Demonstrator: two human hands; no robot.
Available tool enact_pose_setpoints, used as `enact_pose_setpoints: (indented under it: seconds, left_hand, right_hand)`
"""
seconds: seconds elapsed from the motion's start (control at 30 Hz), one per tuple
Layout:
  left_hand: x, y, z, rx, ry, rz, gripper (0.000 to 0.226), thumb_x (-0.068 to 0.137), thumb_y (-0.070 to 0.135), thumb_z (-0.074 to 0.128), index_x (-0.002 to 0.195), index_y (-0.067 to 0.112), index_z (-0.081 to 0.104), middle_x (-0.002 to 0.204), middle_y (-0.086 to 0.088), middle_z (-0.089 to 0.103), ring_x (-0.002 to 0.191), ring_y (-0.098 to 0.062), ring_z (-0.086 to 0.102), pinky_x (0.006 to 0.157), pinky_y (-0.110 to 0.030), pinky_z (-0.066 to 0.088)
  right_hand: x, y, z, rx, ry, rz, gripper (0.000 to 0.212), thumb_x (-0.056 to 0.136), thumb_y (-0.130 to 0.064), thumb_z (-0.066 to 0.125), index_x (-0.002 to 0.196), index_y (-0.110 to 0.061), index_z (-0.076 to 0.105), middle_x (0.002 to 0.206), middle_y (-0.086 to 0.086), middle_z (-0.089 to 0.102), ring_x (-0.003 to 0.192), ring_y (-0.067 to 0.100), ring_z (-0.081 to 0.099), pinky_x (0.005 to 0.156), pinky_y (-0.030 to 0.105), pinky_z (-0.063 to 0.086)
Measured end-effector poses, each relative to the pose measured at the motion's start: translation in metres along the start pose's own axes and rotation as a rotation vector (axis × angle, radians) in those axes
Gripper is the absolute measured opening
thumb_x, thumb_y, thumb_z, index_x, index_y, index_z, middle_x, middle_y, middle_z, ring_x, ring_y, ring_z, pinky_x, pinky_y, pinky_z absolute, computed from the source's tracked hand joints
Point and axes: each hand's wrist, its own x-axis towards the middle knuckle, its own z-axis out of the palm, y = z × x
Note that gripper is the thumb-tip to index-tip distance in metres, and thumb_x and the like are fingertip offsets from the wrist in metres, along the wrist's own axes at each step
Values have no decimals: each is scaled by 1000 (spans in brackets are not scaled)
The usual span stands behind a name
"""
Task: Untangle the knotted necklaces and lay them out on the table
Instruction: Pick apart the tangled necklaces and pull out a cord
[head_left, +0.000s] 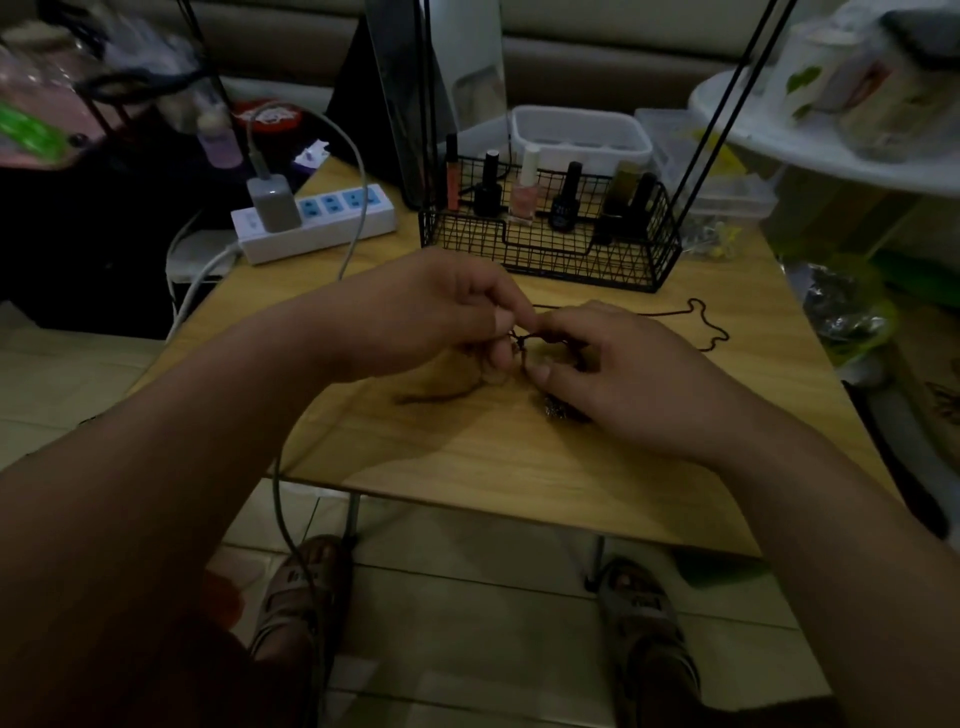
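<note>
Necklaces (521, 340) pinched, basket (550, 266) holding polish bottles (566, 200)

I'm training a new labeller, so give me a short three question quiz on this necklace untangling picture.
1. True or false: the left hand and the right hand both pinch the knotted cord over the table.
2. The cord's loose loop lies: A) on the table right of the hands, B) wound round a wrist, C) hanging off the table's front edge.
3. What is plugged into the power strip?
Key: 1 true; 2 A; 3 a grey charger.
</note>
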Motion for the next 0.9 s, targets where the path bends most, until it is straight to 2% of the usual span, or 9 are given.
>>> enact_pose_setpoints:
  seconds: [0.1,0.2,0.37,0.43,0.5,0.57,0.63,0.77,0.9]
  left_hand:
    - [-3,2,0,-70,-14,38,21,108,14,51,121,18,67,93,-9,78,93,-21,76,88,-35,60]
    - [-4,1,-1,-78,6,20,20,109,14,50,120,19,65,83,-8,75,87,-24,77,88,-40,59]
    - [-4,-4,-3,-113,41,-7,19,108,15,52,120,21,65,73,1,65,83,-22,76,87,-40,59]
    - [-3,-5,-4,-137,62,0,20,107,14,52,120,20,66,81,-2,69,87,-23,73,90,-43,59]
    - [-3,-5,-5,-152,73,9,21,107,14,53,120,21,68,90,-5,73,94,-26,72,94,-44,58]
    - [-3,-4,-4,-116,77,14,21,107,17,53,119,24,70,94,-5,75,97,-23,72,92,-38,59]
    - [-3,-3,-1,-61,87,8,18,107,20,55,115,23,71,94,-3,76,94,-16,73,87,-30,59]
    - [-1,-3,8,-38,114,-14,12,106,23,56,105,19,68,94,-2,76,89,-11,72,80,-25,58]
    - [1,-3,9,-171,150,-5,17,107,29,53,104,16,65,100,-2,76,95,-12,72,81,-27,58]
  right_hand:
    - [2,-1,1,87,15,2,12,100,-37,64,105,-35,74,92,-13,69,84,2,62,74,31,50]
    - [1,-1,-5,200,26,71,19,102,-38,61,92,-31,76,81,-10,72,72,0,64,67,32,50]
    - [-7,-5,-18,532,38,187,27,100,-29,55,83,-19,72,97,-15,77,97,4,68,87,36,50]
    - [-6,-7,-19,577,40,185,29,99,-23,51,76,-14,66,98,-13,78,100,6,68,92,37,49]
    - [-5,-7,-18,617,57,155,34,97,-24,50,66,-21,63,98,-3,78,102,14,69,100,46,51]
    - [-3,-5,-17,674,73,156,36,95,-27,52,60,-23,62,96,4,78,104,25,69,104,56,48]
    - [-2,-4,-15,732,72,176,32,99,-29,54,70,-18,60,94,6,79,106,33,69,105,58,47]
    - [-2,-5,-16,882,61,192,25,102,-25,57,81,-11,58,88,10,77,87,27,75,82,36,56]
    - [-1,-4,-14,772,25,187,17,99,-26,62,94,-10,65,78,4,70,60,19,58,58,30,46]
